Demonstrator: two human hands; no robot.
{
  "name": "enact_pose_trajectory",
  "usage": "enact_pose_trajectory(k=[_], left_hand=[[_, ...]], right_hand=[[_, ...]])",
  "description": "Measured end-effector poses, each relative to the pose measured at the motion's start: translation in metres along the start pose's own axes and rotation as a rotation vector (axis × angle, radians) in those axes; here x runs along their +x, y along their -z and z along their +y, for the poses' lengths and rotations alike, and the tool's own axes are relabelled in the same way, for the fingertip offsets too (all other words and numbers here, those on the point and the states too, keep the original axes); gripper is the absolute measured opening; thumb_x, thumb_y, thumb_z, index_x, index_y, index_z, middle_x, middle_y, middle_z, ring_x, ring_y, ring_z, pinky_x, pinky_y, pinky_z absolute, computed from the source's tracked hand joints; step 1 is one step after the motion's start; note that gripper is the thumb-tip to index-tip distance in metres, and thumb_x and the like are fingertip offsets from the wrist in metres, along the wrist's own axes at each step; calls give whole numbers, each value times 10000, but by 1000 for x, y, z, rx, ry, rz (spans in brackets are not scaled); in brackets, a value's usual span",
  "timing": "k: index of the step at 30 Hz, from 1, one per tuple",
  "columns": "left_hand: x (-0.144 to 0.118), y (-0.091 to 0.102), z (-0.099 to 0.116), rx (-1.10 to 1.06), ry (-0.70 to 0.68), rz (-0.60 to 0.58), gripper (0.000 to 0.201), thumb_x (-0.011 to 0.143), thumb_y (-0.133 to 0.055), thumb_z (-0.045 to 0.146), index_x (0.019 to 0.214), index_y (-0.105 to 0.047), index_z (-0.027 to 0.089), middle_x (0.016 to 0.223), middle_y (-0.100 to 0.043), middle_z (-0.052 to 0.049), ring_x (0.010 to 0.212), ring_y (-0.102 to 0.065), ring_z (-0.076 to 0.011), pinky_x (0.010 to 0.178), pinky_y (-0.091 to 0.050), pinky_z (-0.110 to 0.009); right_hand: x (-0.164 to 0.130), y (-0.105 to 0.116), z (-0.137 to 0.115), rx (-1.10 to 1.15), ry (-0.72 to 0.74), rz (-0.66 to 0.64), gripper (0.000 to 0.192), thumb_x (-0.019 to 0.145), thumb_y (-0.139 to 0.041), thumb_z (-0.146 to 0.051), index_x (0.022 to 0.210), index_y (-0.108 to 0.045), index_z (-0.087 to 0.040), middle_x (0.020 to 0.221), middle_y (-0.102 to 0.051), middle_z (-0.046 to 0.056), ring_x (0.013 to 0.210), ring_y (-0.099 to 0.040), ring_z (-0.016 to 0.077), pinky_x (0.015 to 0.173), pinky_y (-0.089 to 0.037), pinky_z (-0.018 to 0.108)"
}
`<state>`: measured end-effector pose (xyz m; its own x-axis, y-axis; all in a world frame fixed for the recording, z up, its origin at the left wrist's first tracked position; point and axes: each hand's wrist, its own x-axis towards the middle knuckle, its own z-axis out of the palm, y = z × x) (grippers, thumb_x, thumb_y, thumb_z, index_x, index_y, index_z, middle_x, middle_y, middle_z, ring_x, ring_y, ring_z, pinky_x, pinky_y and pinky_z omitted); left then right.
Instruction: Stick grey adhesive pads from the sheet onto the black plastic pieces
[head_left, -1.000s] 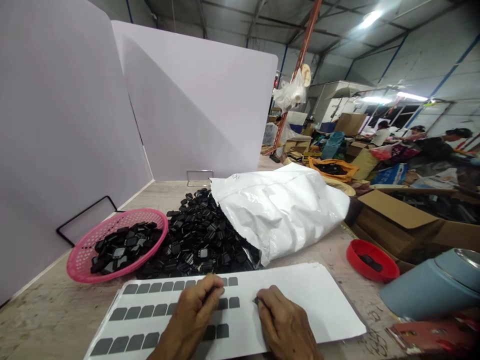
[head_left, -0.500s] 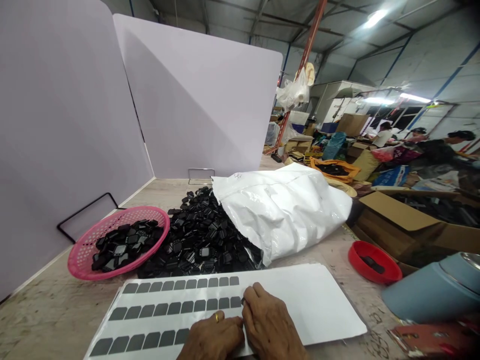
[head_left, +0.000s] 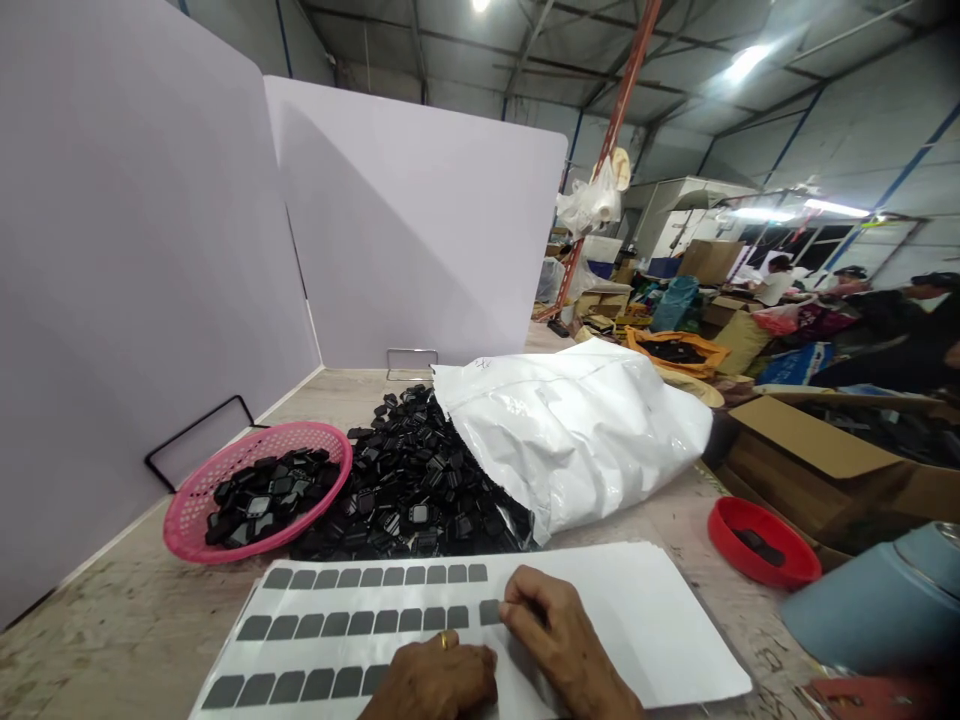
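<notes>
A white sheet (head_left: 645, 620) lies at the table's front edge with three rows of grey rectangular stickers (head_left: 375, 577). My right hand (head_left: 559, 635) rests on the sheet, its fingertips pressing at the end sticker (head_left: 489, 612) of the middle row. My left hand (head_left: 435, 680), with a ring on one finger, lies curled on the sheet beside the right hand, over the bottom row. Behind the sheet is a heap of small black parts (head_left: 409, 490) spilling from a white plastic bag (head_left: 577, 430).
A pink basket (head_left: 196, 490) with more black parts sits at the left. A red lid (head_left: 724, 520) and a blue-grey jug (head_left: 877, 605) are at the right. Lilac divider panels (head_left: 150, 260) wall the left and back. Cardboard boxes (head_left: 817, 450) and people stand beyond.
My left hand pulled back from the middle row toward me. My right hand slid left to the row's end, where one more grey sticker now lies. The camera shifted slightly.
</notes>
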<state>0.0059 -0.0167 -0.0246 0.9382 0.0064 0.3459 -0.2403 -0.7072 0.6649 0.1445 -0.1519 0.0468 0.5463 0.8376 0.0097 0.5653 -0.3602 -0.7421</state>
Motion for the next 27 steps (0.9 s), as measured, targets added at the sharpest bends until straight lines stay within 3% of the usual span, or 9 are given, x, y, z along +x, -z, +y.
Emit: enact_pose_trajectory(k=[3,5,8,11,13,15,18,22,27], left_hand=[[1,33,6,94,-2,42,179,893,-445,160,860,-603,239,757,-680,13,652,-608,-113,623,-436,-163],[1,69,4,174,76,244,217,920,-427,183,1025,-604,250,940,-713,-4,828,-659,-128,753,-477,-173],[2,130,-4,445,327,491,257,927,-461,325,1133,-589,241,1107,-679,-39,964,-648,-199,882,-483,-287],[6,178,-10,813,602,437,373,959,-303,329,1158,-576,171,1111,-642,-126,960,-612,-316,809,-495,-458],[12,190,-14,1011,691,352,400,955,-275,303,1138,-579,118,1121,-597,-182,980,-569,-368,782,-482,-501],[19,184,-18,1072,638,327,374,942,-330,299,1139,-575,96,1173,-549,-197,1043,-523,-366,857,-457,-492],[34,151,-21,900,496,267,326,928,-395,266,1183,-548,133,1198,-543,-141,1110,-479,-292,965,-411,-408],[57,99,-23,719,480,-17,302,871,-389,97,1094,-580,167,1053,-592,-105,1016,-503,-272,884,-425,-388],[68,74,-32,660,469,-48,361,785,-320,-44,909,-594,155,945,-589,-111,888,-515,-265,788,-414,-393]], right_hand=[[-9,15,9,273,-40,28,240,877,-490,-370,707,-467,-201,641,-410,-46,650,-418,144,595,-327,233],[-16,21,16,316,-73,44,276,872,-481,-417,702,-460,-200,654,-393,-40,659,-393,150,601,-317,244],[-25,23,24,346,-143,39,294,854,-473,-447,693,-464,-201,647,-376,-40,629,-367,147,576,-302,252],[-29,18,28,363,-181,33,294,839,-472,-458,692,-476,-204,631,-362,-43,598,-348,143,550,-291,256],[-29,13,29,359,-151,53,306,835,-470,-467,678,-472,-203,632,-387,-36,620,-373,152,574,-305,257],[-28,10,30,348,-121,69,319,840,-464,-475,675,-477,-203,642,-427,-26,655,-411,166,602,-322,258],[-27,7,31,335,-103,57,316,855,-454,-474,700,-501,-204,665,-482,-15,686,-459,181,626,-346,258],[-28,7,31,283,-88,4,298,870,-431,-454,720,-503,-207,678,-488,-12,695,-478,185,639,-363,261],[-31,4,33,258,-89,21,296,858,-432,-455,704,-501,-212,666,-501,-11,685,-493,182,629,-366,256]])
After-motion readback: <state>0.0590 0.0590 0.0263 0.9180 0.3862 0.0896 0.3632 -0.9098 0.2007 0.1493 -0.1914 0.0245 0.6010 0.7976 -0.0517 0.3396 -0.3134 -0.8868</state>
